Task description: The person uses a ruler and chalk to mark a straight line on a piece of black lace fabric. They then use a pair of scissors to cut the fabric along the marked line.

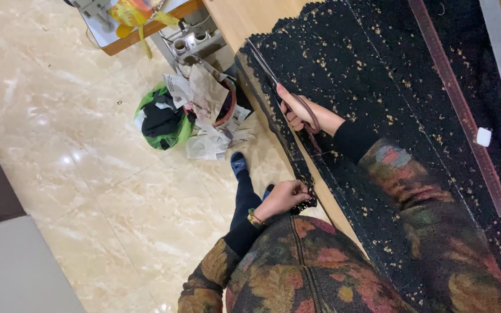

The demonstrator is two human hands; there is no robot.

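A black fabric [372, 87] flecked with gold lies spread over a wooden table [239, 17]. My right hand [302, 113] grips a pair of scissors [273, 78] whose long blades point along the fabric's edge, near the table's rim. A narrow strip of the fabric [279, 133] hangs along that edge. My left hand [285, 197] pinches the near end of this strip at the table's side; a gold bracelet sits on its wrist.
A long reddish ruler [465, 110] and a small white chalk piece [483, 137] rest on the fabric. On the marble floor stand a basket of paper scraps [210, 98] and a green bag [163, 119]. A second table [140, 23] stands farther off.
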